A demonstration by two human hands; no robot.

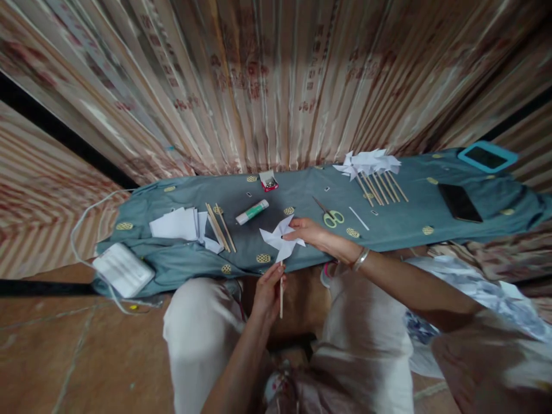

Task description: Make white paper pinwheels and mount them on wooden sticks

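A white paper pinwheel (280,241) on a thin wooden stick (282,299) is held in front of the cloth-covered table. My left hand (269,287) is closed round the stick just under the blades. My right hand (304,229) pinches the pinwheel near its centre from the right; a bracelet circles that wrist. Beyond the hands lie a glue stick (252,212), a small open red-and-white box (268,181) of small metal pieces, and scissors (332,217) with green handles. A narrow white strip (359,218) rests right of the scissors.
White paper pieces (175,223) and loose wooden sticks (221,227) lie at left on the blue-green cloth (302,198). Several pinwheels (371,164) are grouped at the back right, near a dark phone (459,202) and a blue-framed tablet (487,156). A white power strip (124,269) with a cable sits at the left end.
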